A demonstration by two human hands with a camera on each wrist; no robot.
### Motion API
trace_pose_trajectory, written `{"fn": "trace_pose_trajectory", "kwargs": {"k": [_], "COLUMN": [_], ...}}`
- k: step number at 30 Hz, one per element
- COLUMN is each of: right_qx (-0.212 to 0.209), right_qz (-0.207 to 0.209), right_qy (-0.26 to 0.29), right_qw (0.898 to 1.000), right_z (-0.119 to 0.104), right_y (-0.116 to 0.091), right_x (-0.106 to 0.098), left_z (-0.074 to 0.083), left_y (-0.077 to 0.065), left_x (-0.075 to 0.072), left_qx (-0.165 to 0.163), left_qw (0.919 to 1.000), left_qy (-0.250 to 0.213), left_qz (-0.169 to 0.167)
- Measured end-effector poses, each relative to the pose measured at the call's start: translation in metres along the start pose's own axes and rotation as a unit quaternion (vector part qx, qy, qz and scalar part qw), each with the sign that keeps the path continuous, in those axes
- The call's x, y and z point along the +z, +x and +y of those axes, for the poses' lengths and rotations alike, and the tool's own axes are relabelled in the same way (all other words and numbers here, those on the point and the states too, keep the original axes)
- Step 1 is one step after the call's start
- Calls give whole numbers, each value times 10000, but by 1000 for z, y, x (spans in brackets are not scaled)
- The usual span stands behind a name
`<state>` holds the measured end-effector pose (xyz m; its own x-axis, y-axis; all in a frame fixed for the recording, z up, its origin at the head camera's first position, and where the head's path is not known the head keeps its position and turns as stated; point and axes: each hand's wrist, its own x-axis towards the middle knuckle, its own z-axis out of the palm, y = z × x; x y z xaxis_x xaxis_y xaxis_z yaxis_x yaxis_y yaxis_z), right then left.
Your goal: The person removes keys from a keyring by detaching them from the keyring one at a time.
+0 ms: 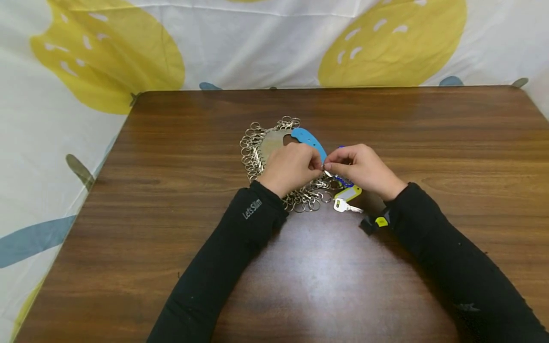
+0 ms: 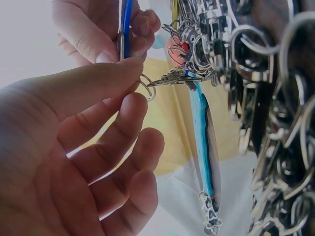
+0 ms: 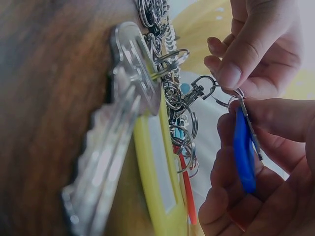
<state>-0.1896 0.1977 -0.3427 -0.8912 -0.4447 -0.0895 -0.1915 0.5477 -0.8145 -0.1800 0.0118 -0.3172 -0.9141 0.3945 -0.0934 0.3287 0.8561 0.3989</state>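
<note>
My left hand [image 1: 291, 164] pinches a small metal key ring [image 2: 147, 88] between thumb and index finger, its other fingers loosely bent. A swivel clasp [image 3: 198, 90] links that ring to a dense cluster of metal rings. Right beside it, my right hand [image 1: 362, 169] pinches a key [image 3: 251, 128] together with a blue key tag [image 3: 242, 152] at the ring; fingers partly hide the join. The ring cluster [image 1: 253, 152] fringes a flat plate [image 1: 270, 140] with a light blue edge piece [image 1: 310, 142]. Near the right hand lie a yellow key tag [image 1: 348, 193] and a silver key [image 1: 346, 206].
The brown wooden table [image 1: 171, 224] spreads around the work. A black strap with a yellow piece [image 1: 381, 221] shows at the right wrist. Behind the table hangs a white cloth [image 1: 253, 43] with yellow shapes. A red tag [image 3: 188, 189] hangs among the rings.
</note>
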Motion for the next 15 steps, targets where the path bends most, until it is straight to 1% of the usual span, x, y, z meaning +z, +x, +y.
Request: {"fn": "trace_pose_trajectory", "kwargs": {"k": [7, 15], "right_qx": [-20, -10], "right_qz": [103, 108], "right_qy": [-1, -101], "right_qw": [9999, 9999], "right_z": [0, 1], "right_y": [0, 1], "right_x": [1, 2], "left_z": [0, 1], "left_y": [0, -3], "left_x": [0, -3], "left_qx": [78, 204], "left_qw": [10000, 9995], "left_qy": [-38, -72], "left_qz": [-23, -235]}}
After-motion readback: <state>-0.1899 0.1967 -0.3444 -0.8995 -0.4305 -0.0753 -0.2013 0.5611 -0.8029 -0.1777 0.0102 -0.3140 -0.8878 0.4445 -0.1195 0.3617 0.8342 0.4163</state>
